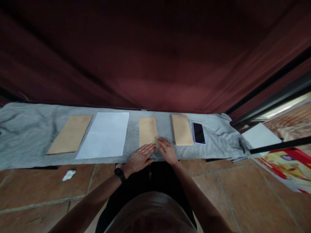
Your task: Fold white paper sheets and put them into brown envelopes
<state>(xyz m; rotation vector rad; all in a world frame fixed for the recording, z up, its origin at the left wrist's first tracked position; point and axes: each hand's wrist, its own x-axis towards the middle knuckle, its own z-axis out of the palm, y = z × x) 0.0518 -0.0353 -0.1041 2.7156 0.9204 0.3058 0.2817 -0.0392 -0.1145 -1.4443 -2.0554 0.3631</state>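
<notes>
A brown paper envelope lies upright in front of me on a grey cloth, with a faint reddish mark near its top right. My left hand rests flat across its lower end, fingers stretched out and thumb apart. At the lower right corner of the same envelope is my right hand, its fingers extended and touching the edge. Left of the envelope lies a blank white sheet of paper. To the right is a stack of brown envelopes.
A phone lies right of the stack. Another pile of brown envelopes is at the left. A dark red curtain hangs behind the cloth-covered surface. A white scrap lies on the tiled floor; a red and yellow box is at the right.
</notes>
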